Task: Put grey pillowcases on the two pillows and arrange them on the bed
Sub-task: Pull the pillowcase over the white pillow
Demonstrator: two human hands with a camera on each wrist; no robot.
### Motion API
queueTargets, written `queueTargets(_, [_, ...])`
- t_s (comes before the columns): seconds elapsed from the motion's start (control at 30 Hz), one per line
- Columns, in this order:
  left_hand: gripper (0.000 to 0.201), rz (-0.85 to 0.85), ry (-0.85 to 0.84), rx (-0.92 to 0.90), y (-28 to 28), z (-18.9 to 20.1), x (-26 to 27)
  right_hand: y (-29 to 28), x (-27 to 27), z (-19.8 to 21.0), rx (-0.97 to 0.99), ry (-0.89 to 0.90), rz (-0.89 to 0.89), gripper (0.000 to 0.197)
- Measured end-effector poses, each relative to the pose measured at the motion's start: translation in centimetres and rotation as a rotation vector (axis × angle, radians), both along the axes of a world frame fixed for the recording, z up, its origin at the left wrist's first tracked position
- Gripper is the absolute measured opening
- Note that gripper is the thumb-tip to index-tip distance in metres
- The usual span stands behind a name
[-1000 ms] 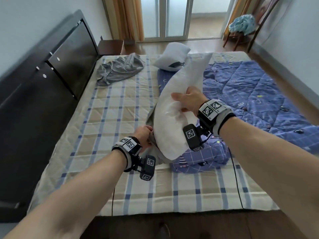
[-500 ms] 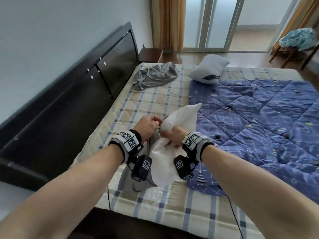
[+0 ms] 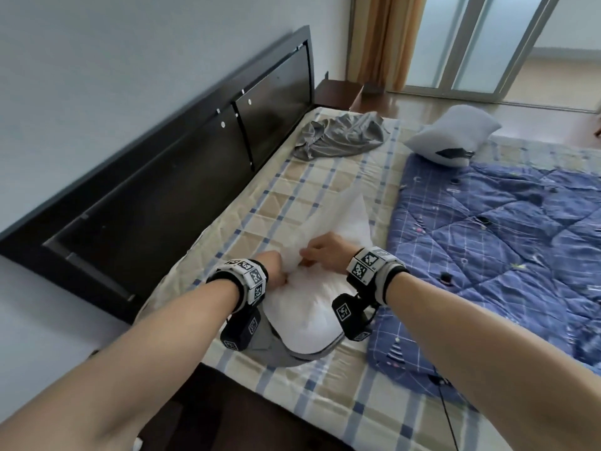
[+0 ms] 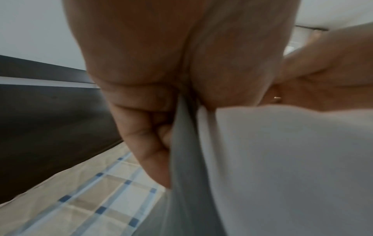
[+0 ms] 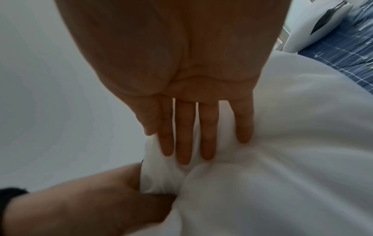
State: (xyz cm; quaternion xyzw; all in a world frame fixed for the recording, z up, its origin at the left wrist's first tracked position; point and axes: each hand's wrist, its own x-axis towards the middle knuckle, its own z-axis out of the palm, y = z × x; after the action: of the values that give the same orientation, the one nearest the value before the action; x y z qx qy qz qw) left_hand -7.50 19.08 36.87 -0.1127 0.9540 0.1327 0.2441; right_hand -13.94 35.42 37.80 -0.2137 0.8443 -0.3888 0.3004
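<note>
A white pillow (image 3: 328,288) lies on the checked sheet near the bed's foot edge, its near end inside a grey pillowcase (image 3: 286,351). My left hand (image 3: 275,271) grips the pillowcase edge; in the left wrist view its curled fingers (image 4: 145,135) clamp the grey fabric (image 4: 181,159) against the pillow (image 4: 282,159). My right hand (image 3: 320,257) presses into the pillow just beside it, its fingers (image 5: 185,127) straight and sunk into a white fold (image 5: 282,143). A second bare pillow (image 3: 452,135) and a second crumpled grey pillowcase (image 3: 341,138) lie at the bed's far end.
A blue patterned quilt (image 3: 504,239) covers the right half of the bed. The dark headboard (image 3: 195,157) runs along the left wall. Bare checked sheet (image 3: 309,196) lies between the pillow in hand and the far pillowcase. Glass doors and a curtain stand beyond.
The pillow went from held upright to lying on the sheet. My right hand slid down it to meet the left at the pillowcase opening. My view turned toward the headboard.
</note>
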Motion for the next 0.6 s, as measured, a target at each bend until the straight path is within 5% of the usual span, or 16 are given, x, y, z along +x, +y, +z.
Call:
queueTargets(0.1, [0.031, 0.02, -0.008, -0.067, -2.4, 0.3, -0.4, 2.0, -1.5, -1.2, 0.039, -0.098, -0.085, 0.029])
queueTargets(0.27, [0.03, 0.145, 0.031, -0.126, -6.3, -0.1, -0.6, 6.4, -5.0, -4.4, 0.51, 0.067, -0.051, 0.018])
queueTargets(0.37, [0.032, 0.187, 0.035, -0.095, -7.5, -0.4, -0.7, 5.5, -4.9, -5.3, 0.433, 0.059, 0.009, 0.039])
queueTargets(0.47, [0.032, 0.211, 0.04, -0.091, -8.4, -0.8, -0.8, 3.6, -4.7, -5.9, 0.397, 0.088, 0.034, 0.038])
queueTargets(0.6, [0.029, 0.176, -0.006, -0.131, -9.4, -1.6, -1.0, 3.0, -4.8, -6.5, 0.606, 0.201, 0.188, 0.027])
